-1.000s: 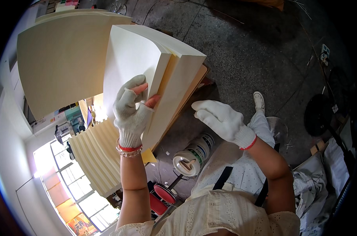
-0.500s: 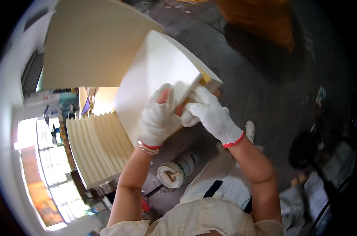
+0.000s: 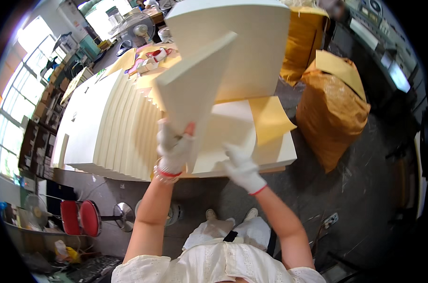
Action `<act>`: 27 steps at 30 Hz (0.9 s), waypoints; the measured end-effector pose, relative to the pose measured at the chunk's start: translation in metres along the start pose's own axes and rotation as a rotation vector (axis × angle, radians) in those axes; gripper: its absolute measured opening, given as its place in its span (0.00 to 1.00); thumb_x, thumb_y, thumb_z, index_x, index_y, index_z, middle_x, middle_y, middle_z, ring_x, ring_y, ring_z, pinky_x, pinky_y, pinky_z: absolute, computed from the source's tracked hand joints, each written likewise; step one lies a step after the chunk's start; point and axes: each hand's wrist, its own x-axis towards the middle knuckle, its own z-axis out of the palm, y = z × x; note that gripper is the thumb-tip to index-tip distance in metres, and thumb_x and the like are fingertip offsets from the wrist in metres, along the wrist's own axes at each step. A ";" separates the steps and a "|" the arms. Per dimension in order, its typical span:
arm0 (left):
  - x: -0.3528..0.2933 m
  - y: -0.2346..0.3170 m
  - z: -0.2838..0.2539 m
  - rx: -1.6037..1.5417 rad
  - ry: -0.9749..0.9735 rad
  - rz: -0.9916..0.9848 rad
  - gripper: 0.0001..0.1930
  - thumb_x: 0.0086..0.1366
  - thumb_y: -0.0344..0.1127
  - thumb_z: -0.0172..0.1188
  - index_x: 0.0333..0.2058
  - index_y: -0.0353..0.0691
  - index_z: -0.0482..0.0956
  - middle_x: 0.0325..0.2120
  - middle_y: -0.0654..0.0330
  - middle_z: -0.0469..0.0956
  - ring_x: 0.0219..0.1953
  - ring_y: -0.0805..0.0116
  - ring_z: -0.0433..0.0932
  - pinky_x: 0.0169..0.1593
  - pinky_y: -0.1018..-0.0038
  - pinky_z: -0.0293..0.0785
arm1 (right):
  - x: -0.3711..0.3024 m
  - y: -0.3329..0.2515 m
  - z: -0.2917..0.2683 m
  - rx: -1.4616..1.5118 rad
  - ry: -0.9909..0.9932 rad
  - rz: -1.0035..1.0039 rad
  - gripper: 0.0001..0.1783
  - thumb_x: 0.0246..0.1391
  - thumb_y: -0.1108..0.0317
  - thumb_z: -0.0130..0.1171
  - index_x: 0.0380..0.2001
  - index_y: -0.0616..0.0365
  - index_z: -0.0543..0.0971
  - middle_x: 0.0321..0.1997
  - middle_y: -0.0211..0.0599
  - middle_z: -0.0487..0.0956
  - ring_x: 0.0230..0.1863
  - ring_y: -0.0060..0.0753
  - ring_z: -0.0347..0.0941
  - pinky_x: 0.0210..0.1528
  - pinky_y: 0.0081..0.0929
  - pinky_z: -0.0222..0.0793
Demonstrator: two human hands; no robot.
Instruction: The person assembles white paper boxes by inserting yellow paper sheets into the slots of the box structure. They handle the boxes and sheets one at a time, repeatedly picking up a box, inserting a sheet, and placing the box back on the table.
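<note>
My left hand, in a white glove with a red cuff, is closed around the lower edge of a thick white paper stack. That stack stands tilted above the table, its edges smeared by motion. My right hand, gloved alike, is blurred with its fingers apart and nothing in them. It hovers at the front edge of a flat white pile, and whether it touches is unclear. A yellow sheet lies over the pile's right part, one corner sticking out past the edge.
Staggered white stacks fill the table's left. A tall white block stands behind the flat pile. A tape dispenser lies farther back. Full orange sacks stand on the floor at right; a red chair is at lower left.
The view has swung, showing more of the table. Both hands were together at a white stack's corner; now the left alone holds a stack upright and the right has come away from it.
</note>
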 end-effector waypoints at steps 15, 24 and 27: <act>0.064 -0.044 -0.133 -0.459 0.421 -0.309 0.15 0.59 0.31 0.67 0.37 0.37 0.68 0.30 0.66 0.71 0.31 0.79 0.67 0.35 0.80 0.67 | 0.013 -0.060 0.093 -0.850 -0.374 -0.311 0.43 0.37 0.58 0.69 0.58 0.53 0.65 0.60 0.50 0.63 0.63 0.55 0.55 0.59 0.62 0.51; 0.026 0.027 -0.133 0.701 0.282 0.201 0.28 0.62 0.35 0.61 0.59 0.34 0.63 0.54 0.57 0.71 0.55 0.64 0.72 0.61 0.63 0.65 | 0.045 -0.092 0.122 -0.021 -0.010 -0.245 0.44 0.49 0.51 0.62 0.62 0.66 0.57 0.63 0.53 0.63 0.66 0.53 0.57 0.68 0.43 0.53; 0.083 0.090 -0.131 0.103 0.515 0.589 0.18 0.59 0.33 0.63 0.47 0.34 0.73 0.51 0.49 0.73 0.54 0.49 0.72 0.52 0.58 0.74 | 0.064 -0.081 0.123 0.375 0.053 -0.195 0.40 0.53 0.51 0.56 0.63 0.62 0.57 0.64 0.49 0.63 0.66 0.49 0.57 0.68 0.41 0.53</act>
